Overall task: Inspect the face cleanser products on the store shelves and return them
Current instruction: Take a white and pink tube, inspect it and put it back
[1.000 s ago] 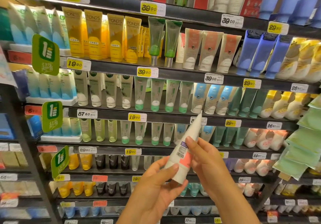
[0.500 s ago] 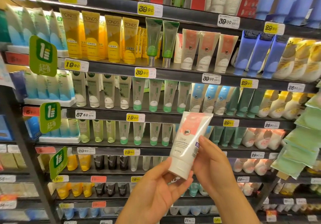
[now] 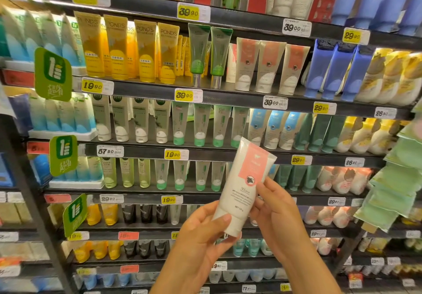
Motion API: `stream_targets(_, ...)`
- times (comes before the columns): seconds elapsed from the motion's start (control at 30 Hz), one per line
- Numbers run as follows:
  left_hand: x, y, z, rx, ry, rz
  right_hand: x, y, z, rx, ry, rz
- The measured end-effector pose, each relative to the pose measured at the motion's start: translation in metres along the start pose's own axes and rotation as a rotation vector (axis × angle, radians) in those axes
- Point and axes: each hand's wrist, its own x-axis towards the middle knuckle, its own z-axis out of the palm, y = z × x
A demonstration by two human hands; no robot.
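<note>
Clearly mid-inspection: both the left hand [image 3: 201,236] and right hand [image 3: 277,216] grip the tube [image 3: 243,186], front label showing, before the shelves [image 3: 228,98] (its return remains).

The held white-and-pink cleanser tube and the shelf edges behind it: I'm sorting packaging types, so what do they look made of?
The white-and-pink cleanser tube, held by the left hand and right hand, looks like soft plastic with a satin finish: dull highlights and a flat crimped top. The shelf edge looks like dark painted metal, though plastic is possible.
</note>
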Motion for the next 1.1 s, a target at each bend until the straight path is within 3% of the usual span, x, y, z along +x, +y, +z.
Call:
stream_targets(0.53,0.004,0.0,-0.008,-0.023,-0.044,0.142,0.003,-0.002,0.004,0.169,-0.123,-0.059)
stream_targets(0.77,0.003,0.002,-0.01,0.503,0.147,0.48,0.003,0.002,0.003,0.203,-0.142,0.086)
stream_targets(1.1,0.001,0.003,-0.01,0.825,0.185,0.672,0.005,0.006,0.006,0.279,-0.041,0.118)
